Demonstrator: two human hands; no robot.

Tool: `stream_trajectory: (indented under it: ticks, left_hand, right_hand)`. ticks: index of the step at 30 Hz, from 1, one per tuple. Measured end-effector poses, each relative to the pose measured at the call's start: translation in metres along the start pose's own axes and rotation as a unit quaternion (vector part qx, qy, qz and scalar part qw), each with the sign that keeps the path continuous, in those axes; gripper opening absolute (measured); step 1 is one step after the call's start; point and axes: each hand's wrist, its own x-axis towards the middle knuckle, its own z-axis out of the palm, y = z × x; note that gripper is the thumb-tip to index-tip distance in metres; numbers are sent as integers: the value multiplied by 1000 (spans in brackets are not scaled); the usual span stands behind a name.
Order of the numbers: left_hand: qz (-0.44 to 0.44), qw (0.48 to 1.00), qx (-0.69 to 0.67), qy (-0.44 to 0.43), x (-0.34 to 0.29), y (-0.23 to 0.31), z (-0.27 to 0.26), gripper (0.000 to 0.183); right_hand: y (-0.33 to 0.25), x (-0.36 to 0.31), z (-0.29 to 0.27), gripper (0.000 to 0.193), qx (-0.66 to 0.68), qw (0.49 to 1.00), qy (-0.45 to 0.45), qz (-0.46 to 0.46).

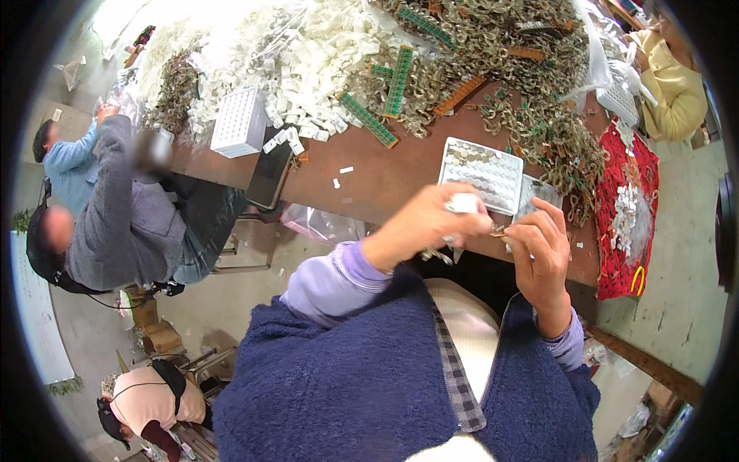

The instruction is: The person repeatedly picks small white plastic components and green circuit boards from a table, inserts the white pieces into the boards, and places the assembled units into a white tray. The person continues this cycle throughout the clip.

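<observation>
My left hand is closed, its fingers curled round a small white plastic piece. Close to its fingertips, my right hand pinches a tiny brownish piece between thumb and finger. Several small metallic bits show under my left hand; whether it holds them I cannot tell. Just beyond both hands, a white tray lies on the brown table, with round silvery parts in its far rows. A greyish flat tray or bag sits beside it, partly hidden by my right hand.
White plastic pieces and tangled metallic parts are heaped at the back, with green board strips and orange strips among them. White trays are stacked left. A red cloth hangs right. Co-workers sit left and far right.
</observation>
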Motion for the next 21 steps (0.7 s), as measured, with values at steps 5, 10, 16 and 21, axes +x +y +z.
stream_trajectory:
  ticks: [5,10,16,21]
  left_hand:
    - [161,834,354,391,-25,15,-101,18]
    - [117,632,583,496,-20,5,-167,29]
    - [85,582,615,525,16,-2,-175,10]
    - [32,622,578,527,16,-1,-181,20]
  right_hand:
    - [4,7,12,17,24,998,13,57]
    - [2,1,29,17,79,993,4,86]
    - [-8,-3,35,14,123,988,5,95]
    - [-5,-15,29,11,190,969,4,157]
